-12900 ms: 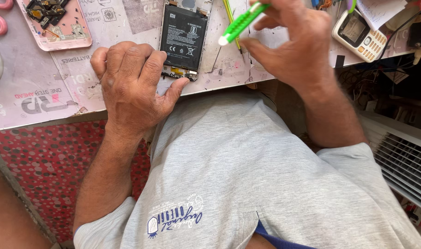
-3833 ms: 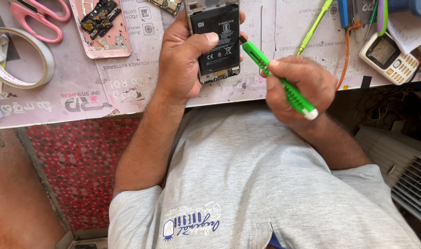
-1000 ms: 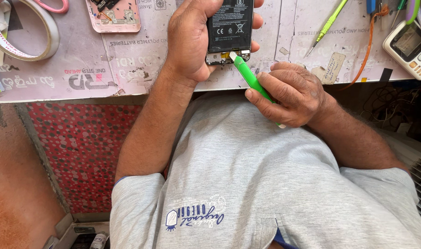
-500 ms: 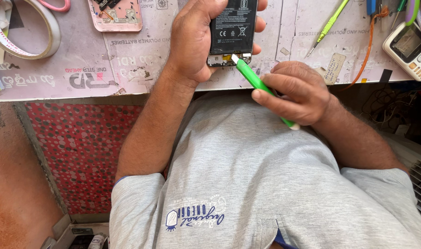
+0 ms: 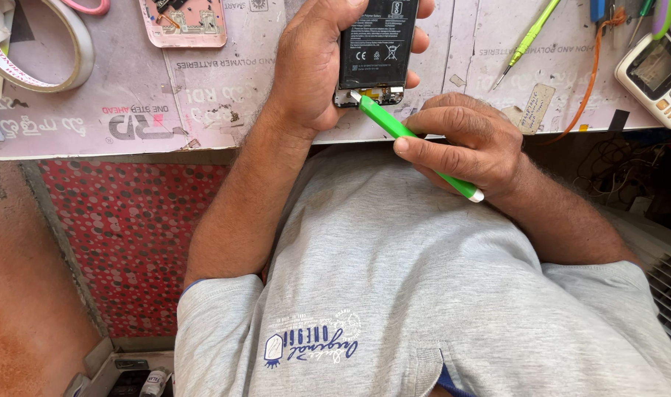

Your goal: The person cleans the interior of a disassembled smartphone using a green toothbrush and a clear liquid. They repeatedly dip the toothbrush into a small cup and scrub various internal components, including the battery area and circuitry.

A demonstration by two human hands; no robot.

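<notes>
My left hand [image 5: 317, 62] grips an opened phone [image 5: 372, 48] with its black battery facing up, held just above the near edge of the workbench [image 5: 130, 125]. My right hand [image 5: 468, 143] holds a green screwdriver [image 5: 394, 129] like a pen. Its tip rests on the exposed board at the phone's lower end. The fingers of the left hand wrap around the phone's right side.
A pink phone back [image 5: 185, 18] with parts lies at the top left beside a roll of tape [image 5: 38, 51]. A second green screwdriver [image 5: 526, 40], an orange wire [image 5: 593, 81] and a small white keypad phone [image 5: 655, 70] lie at the right.
The view has shifted slightly. The phone stays in my left hand and the screwdriver tip stays at its lower end, as it was half a second ago.
</notes>
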